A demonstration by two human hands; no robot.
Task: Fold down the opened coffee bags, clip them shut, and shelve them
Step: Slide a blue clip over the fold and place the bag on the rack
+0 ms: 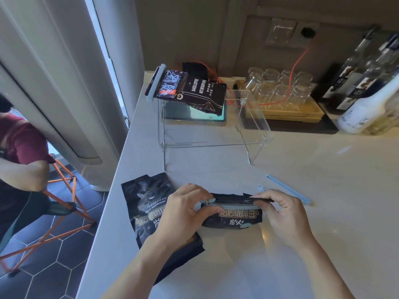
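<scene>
A small black coffee bag (232,220) lies on the white counter in front of me, its top folded down. A pale blue clip (231,205) runs across the fold. My left hand (183,210) pinches the clip's left end and my right hand (285,214) holds the fold and the clip's right end. A larger black coffee bag (146,210) lies flat to the left, partly under my left wrist. A third black bag (194,91), clipped shut at its left end, rests on top of the clear acrylic shelf (254,134).
A spare blue clip (287,192), open, lies on the counter (323,212) behind my right hand. Upturned glasses (280,89) on a wooden tray and several bottles (362,83) stand at the back right. The counter's edge runs along the left; a seated person (19,158) is beyond it.
</scene>
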